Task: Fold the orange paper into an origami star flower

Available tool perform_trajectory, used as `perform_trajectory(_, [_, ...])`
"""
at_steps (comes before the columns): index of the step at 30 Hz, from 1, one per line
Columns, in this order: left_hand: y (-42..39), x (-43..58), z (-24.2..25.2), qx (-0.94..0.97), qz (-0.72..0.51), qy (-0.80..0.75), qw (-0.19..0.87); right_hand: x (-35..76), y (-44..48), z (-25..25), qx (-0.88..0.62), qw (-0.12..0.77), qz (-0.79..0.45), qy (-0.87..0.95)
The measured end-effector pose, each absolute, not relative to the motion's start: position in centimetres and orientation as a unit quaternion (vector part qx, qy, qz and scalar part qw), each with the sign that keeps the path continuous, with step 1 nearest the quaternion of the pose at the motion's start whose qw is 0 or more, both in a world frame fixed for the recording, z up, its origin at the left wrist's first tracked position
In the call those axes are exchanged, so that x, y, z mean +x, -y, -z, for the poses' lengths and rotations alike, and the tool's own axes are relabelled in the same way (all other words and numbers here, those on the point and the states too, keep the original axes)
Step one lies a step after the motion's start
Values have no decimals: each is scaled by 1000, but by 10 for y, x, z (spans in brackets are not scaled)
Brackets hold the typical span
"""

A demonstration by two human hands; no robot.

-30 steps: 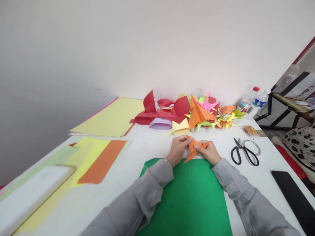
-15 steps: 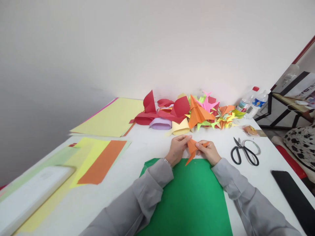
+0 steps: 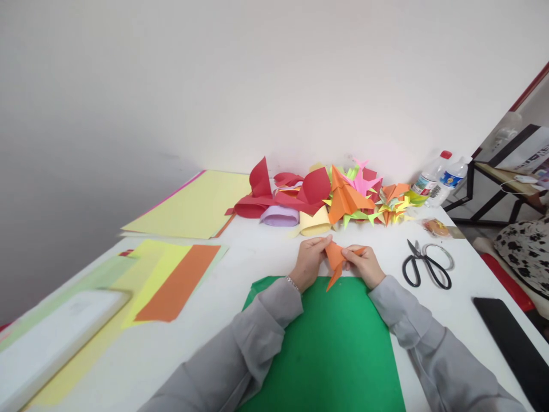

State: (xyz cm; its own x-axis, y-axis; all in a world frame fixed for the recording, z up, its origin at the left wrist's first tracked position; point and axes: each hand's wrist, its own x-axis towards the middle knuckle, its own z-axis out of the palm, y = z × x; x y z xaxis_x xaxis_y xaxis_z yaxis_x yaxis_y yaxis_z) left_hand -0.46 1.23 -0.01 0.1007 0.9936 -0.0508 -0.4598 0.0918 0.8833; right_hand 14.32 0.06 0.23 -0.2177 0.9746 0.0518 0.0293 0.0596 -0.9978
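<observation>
Orange folded paper point(image 3: 335, 262), held between two hands at the far edge of a green sheet

Head view. Item one: the orange folded paper, small, with a pointed end hanging down toward the near side, raised in front of the person at the middle of the worktop point(image 3: 240, 257). Left hand point(image 3: 307, 264): thumb and fingers closed on the upper left part of the paper; a bracelet point(image 3: 292, 281) showed at the wrist. Right hand point(image 3: 364, 266): thumb and fingers pinched on the right part, an orange tip showing above the knuckles. Both sleeves were grey.

Beneath the forearms: the green sheet point(image 3: 330, 349), lying flat. Right of it: black-handled scissors point(image 3: 426, 274), blades slightly parted, just beside a thin ring point(image 3: 450, 260); nearer, a long black flat object point(image 3: 512, 349).

Beyond the hands, along the wall: red paper shapes point(image 3: 259, 200), a lilac paper band point(image 3: 280, 216), a cream paper band point(image 3: 315, 223), and a larger orange folded piece point(image 3: 345, 200) among pink, green and yellow ones. Right of these: two plastic bottles point(image 3: 446, 183), side by side.

Left side: a large pale yellow sheet point(image 3: 193, 206); nearer, an orange strip point(image 3: 180, 283) upon yellow sheets; nearest, a white slab-like object point(image 3: 64, 337).

Far right: a person's patterned garment point(image 3: 523, 252), partly in view.
</observation>
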Motion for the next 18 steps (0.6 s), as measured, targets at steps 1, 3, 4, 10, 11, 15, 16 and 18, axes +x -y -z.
perform_trajectory(1, [-12,-5,-1,356,-570,-359,647,143,-1,-2,-439,449,-528,572])
perform_trajectory(3, [-13,-5,-2,340,-578,-352,653,143,-1,-2,-442,454,-526,567])
perform_trajectory(4, [-14,-6,-2,335,-580,-347,656,144,-2,-1,-444,460,-523,564])
perform_trajectory(10, [-16,-6,3,395,-549,-365,640,147,-7,4,-456,549,-492,498])
perform_trajectory(11, [-14,-6,3,433,-536,-369,624,148,-8,5,-461,554,-490,490])
perform_trajectory(15, [-7,-1,-1,556,-483,-331,590,149,-10,7,-470,557,-483,486])
perform_trajectory(16, [-6,0,-2,561,-488,-334,579,149,-10,8,-469,557,-482,486])
perform_trajectory(18, [-4,0,-4,549,-501,-361,564,148,-9,8,-467,561,-482,484])
